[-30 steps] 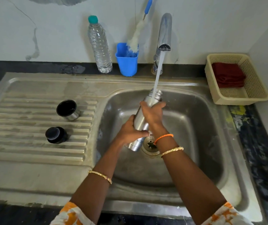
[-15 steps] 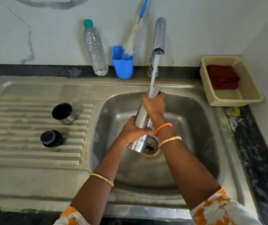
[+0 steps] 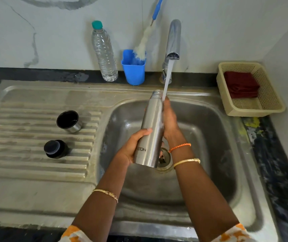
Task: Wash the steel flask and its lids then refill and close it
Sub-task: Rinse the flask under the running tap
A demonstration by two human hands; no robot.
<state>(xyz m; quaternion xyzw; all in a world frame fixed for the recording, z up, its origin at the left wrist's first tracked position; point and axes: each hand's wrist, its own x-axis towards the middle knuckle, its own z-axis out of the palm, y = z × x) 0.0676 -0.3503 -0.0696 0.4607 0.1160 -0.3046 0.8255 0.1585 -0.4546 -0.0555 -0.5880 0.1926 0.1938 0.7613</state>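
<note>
The steel flask (image 3: 149, 131) was held upright and slightly tilted over the sink (image 3: 209, 123), above the drain (image 3: 164, 159), its open neck just beside the stream from the tap (image 3: 173, 41). The left hand (image 3: 132, 147) grasped the lower body, fingers curled round the printed lettering. The right hand (image 3: 170, 119) lay against the upper body on the far side, with water striking its fingertips; whether its fingers wrapped the flask or merely pressed flat could not be told.

The two lids, a steel cup lid (image 3: 69, 121) and a black stopper (image 3: 55, 148), stood apart on the ribbed draining board (image 3: 17, 163).

The flask appeared rigid and smooth; wet, it was likely slippery, so a wrapped grip low on the straight wall, with a second hand steadying the tapering shoulder, seemed the safer hold. Empty, it was probably light; filled, noticeably heavier. A drop would more likely dent than break it.
</note>
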